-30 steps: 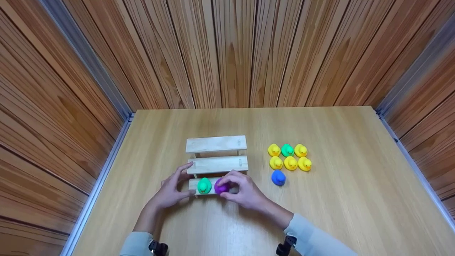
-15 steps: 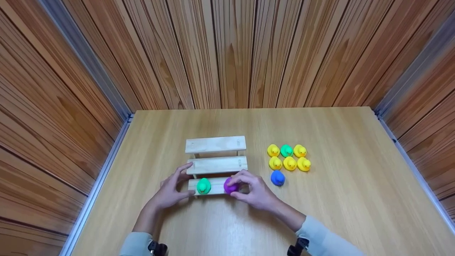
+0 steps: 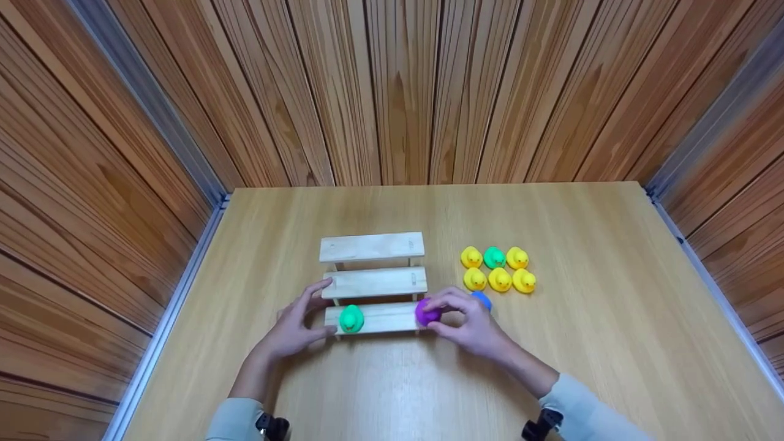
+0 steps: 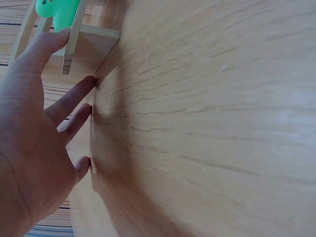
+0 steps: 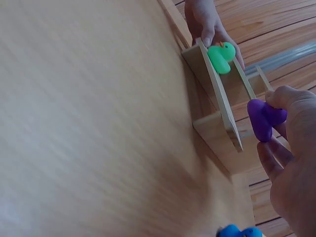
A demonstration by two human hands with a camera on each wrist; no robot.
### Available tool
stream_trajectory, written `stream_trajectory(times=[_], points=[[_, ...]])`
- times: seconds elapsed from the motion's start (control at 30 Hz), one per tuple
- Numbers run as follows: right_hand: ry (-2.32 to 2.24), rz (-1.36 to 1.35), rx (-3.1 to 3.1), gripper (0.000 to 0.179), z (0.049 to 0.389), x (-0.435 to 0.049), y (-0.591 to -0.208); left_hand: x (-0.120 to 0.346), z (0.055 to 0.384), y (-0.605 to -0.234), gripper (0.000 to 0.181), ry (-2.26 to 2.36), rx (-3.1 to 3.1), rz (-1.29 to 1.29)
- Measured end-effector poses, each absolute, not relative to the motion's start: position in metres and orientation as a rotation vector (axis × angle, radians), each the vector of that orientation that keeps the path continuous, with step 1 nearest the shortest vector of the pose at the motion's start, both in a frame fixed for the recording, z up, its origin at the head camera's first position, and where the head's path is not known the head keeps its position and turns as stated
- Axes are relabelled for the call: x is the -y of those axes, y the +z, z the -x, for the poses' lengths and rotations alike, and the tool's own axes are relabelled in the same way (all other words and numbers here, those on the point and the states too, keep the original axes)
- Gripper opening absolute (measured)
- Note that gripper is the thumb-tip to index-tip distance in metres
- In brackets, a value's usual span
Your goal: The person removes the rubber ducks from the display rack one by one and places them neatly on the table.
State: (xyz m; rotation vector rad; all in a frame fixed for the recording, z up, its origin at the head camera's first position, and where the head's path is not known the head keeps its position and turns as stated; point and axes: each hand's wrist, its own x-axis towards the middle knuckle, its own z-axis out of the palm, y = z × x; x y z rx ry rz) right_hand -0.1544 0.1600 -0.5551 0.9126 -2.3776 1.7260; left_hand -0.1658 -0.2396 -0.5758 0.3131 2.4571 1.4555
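My right hand [image 3: 471, 324] pinches a purple rubber duck [image 3: 427, 313] between thumb and fingers, at the right end of the lowest step of a three-step wooden stand [image 3: 392, 318]. In the right wrist view the purple duck [image 5: 261, 121] shows beside that step's end. A green rubber duck [image 3: 351, 319] sits upright near the left end of the same step. My left hand [image 3: 297, 327] rests at the stand's left side with fingers spread, thumb on the lowest step's end and index fingertip at the middle step's corner.
Right of the stand, several yellow rubber ducks [image 3: 500, 280] and one green duck [image 3: 495, 258] stand in two rows. A blue duck [image 3: 482, 299] in front of them is partly hidden behind my right hand. Wood-plank walls [image 3: 404, 92] enclose the table [image 3: 612, 306].
My right hand has slid the purple duck rightward, from beside the green duck to the lowest step's right end, and now partly covers the blue duck. The left hand has stayed still.
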Motion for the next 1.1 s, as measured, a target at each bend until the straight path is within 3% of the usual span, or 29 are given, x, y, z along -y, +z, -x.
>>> stream_trajectory(times=[0.47, 1.1], points=[[1.658, -0.652, 2.465, 0.03, 0.167, -0.209, -0.541, 0.24, 0.166, -0.574, 0.092, 1.44, -2.469, -0.285], [1.57, -0.581, 2.404, 0.035, 0.174, -0.262, -0.542, 0.237, 0.167, -0.575, 0.095, 1.397, -2.518, -0.255]])
